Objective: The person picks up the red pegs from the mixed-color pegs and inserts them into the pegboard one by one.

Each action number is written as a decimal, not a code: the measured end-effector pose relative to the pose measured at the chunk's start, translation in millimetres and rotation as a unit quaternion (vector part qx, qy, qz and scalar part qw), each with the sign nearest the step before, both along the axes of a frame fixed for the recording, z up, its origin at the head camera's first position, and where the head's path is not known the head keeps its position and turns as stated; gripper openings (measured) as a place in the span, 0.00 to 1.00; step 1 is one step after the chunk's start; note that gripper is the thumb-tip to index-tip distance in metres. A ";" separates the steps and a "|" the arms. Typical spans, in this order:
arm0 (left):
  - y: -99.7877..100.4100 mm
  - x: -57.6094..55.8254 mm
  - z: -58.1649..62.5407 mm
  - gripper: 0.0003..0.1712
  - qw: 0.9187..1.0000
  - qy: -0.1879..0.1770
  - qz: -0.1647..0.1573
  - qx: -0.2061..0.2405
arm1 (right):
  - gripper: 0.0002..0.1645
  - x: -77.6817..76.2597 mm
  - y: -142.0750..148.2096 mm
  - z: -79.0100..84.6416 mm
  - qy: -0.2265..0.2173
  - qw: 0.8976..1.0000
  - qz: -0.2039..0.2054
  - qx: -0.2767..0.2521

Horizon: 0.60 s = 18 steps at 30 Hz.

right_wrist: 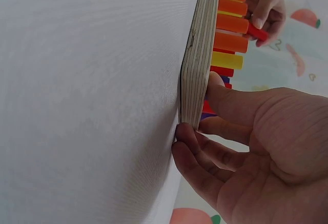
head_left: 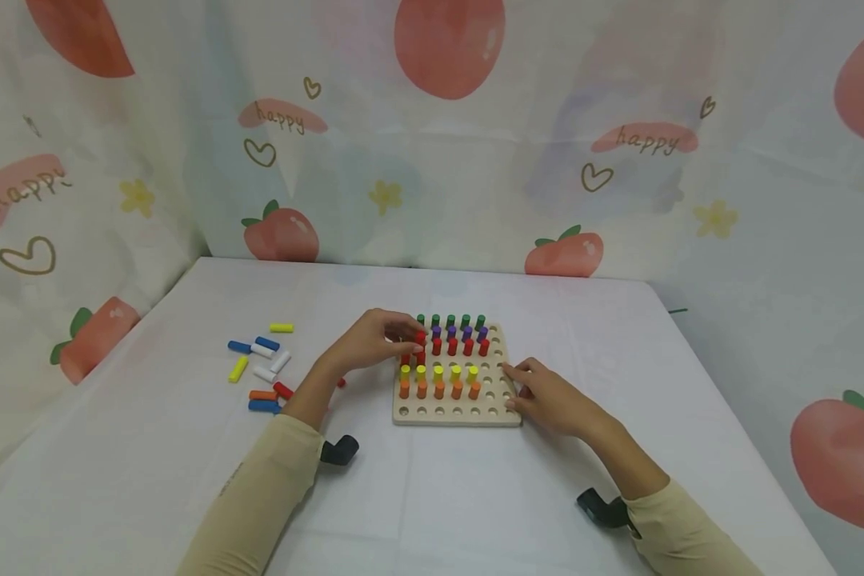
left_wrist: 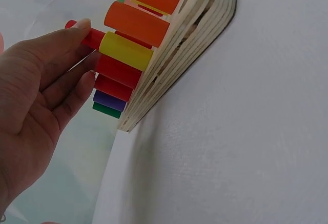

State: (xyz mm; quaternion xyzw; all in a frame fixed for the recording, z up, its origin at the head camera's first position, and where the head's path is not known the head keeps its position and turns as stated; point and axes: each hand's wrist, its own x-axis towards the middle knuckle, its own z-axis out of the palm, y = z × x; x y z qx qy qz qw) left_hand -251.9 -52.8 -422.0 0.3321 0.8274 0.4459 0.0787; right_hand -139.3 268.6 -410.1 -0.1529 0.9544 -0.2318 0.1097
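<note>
My left hand (head_left: 370, 342) pinches a red peg (left_wrist: 94, 38) between thumb and fingers over the left part of a wooden pegboard (head_left: 457, 422). Whether that peg touches the one below it, I cannot tell. Standing in the board are rows of green pegs (head_left: 466, 321), purple pegs (head_left: 452, 332), red pegs (head_left: 468, 347), yellow pegs (head_left: 438, 374) and orange pegs (head_left: 439, 390). At the board's right edge, my right hand (head_left: 554, 398) holds on, with the thumb on the top face and fingers against the side, as the right wrist view shows.
Loose pegs lie left of the board: blue pegs (head_left: 263, 406), white pegs (head_left: 282, 362), yellow pegs (head_left: 238, 369), an orange peg (head_left: 263, 395) and a red peg (head_left: 283, 390). Another red peg (head_left: 342, 382) lies near my left wrist. A printed cloth (head_left: 446, 176) hangs behind the white table (head_left: 468, 512).
</note>
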 end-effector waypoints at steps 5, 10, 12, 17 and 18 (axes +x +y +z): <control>3.3 -0.1 -0.6 0.15 1.000 -0.006 -0.002 0.001 | 0.37 0.4 -0.6 0.6 0.000 1.000 -0.002 -0.002; 8.3 0.5 -0.1 0.15 1.000 -0.011 -0.004 0.001 | 0.37 0.4 -1.0 0.3 0.000 1.000 0.000 -0.001; 10.9 1.3 1.0 0.15 1.000 -0.010 -0.006 -0.003 | 0.37 0.5 -0.9 0.3 0.000 1.000 0.001 -0.001; 17.7 2.8 2.5 0.15 1.000 -0.011 -0.013 -0.008 | 0.38 0.5 -0.2 0.5 0.001 1.000 -0.001 0.001; 18.9 3.0 2.2 0.15 1.000 -0.014 -0.012 -0.009 | 0.38 0.5 0.0 0.5 0.001 1.000 -0.001 0.002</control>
